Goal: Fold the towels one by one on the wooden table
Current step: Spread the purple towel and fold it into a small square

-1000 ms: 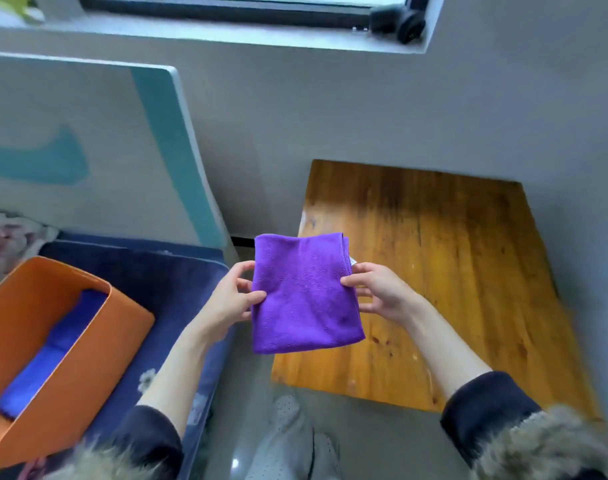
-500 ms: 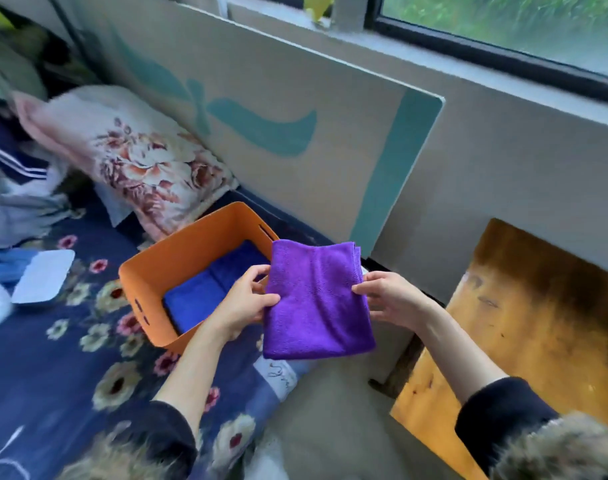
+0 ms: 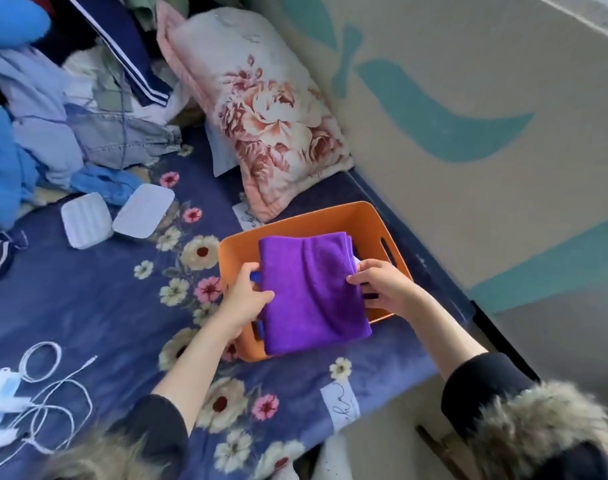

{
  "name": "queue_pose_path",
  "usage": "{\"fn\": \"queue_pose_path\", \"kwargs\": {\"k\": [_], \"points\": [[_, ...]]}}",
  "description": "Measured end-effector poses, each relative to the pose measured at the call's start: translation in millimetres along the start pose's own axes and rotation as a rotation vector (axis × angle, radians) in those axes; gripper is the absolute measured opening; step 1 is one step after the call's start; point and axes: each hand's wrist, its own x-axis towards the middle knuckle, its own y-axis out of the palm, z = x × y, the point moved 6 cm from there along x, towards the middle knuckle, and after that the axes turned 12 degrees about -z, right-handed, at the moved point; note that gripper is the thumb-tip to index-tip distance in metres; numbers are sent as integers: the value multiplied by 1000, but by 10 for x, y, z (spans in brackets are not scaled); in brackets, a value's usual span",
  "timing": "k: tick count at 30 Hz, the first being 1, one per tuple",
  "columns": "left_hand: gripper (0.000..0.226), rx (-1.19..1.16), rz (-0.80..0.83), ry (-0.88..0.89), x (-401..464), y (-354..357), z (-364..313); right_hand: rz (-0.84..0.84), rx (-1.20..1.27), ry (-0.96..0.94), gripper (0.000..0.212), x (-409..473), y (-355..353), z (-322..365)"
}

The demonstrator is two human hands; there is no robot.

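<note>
A folded purple towel (image 3: 311,292) hangs over the orange basket (image 3: 306,218) that sits on the flowered bedspread. My left hand (image 3: 245,299) grips the towel's left edge, thumb on top. My right hand (image 3: 382,284) pinches its right edge. A blue towel (image 3: 255,276) lies in the basket under the purple one and shows only as slivers by my left hand. Only a corner of the wooden table (image 3: 434,445) shows at the bottom right.
A flowered pillow (image 3: 261,109) leans against the painted board (image 3: 468,98) behind the basket. A pile of clothes (image 3: 53,98) fills the far left. Two white pads (image 3: 115,216) and a white cable (image 3: 49,400) lie on the bedspread (image 3: 98,306).
The view has swung left from the wooden table to the bed. Both hands carried the purple towel over the basket and lowered it onto the blue one.
</note>
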Motion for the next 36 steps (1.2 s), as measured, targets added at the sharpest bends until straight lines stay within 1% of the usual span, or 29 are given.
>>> {"fn": "queue_pose_path", "kwargs": {"k": [5,12,15,19,22,28,29,31,32,33,34,35,36], "points": [[51,162,-149,-20,681,190,403,10,-74,52,22,852,449,-124],[55,359,-216,-142,1189,551,1061,4,-139,178,23,1697,822,-653],[55,427,-231,-152,1287,610,1183,6,-154,187,24,1903,937,-756],[52,535,-259,-113,1381,613,1208,25,-162,181,24,2082,1062,-780],[52,619,-261,-128,1424,622,1217,26,-172,182,22,2174,1124,-798],[72,691,-248,-172,1516,666,1281,-38,-259,158,13,2295,1165,-905],[76,699,-257,-173,1518,671,1279,-39,-280,151,15,2305,1167,-910],[82,747,-274,-151,1498,680,1263,-82,-366,69,29,2304,1146,-887],[85,789,-275,-111,1477,696,1250,-142,-433,-35,34,2272,1113,-839],[89,847,-262,-42,1458,729,1235,-219,-513,-194,39,2207,1074,-766],[92,916,-222,44,1438,782,1225,-277,-613,-398,46,2113,1059,-673],[98,994,-152,130,1421,850,1233,-281,-739,-619,55,2011,1094,-600],[106,1076,-67,201,1411,916,1255,-227,-886,-818,66,1920,1173,-577]]}}
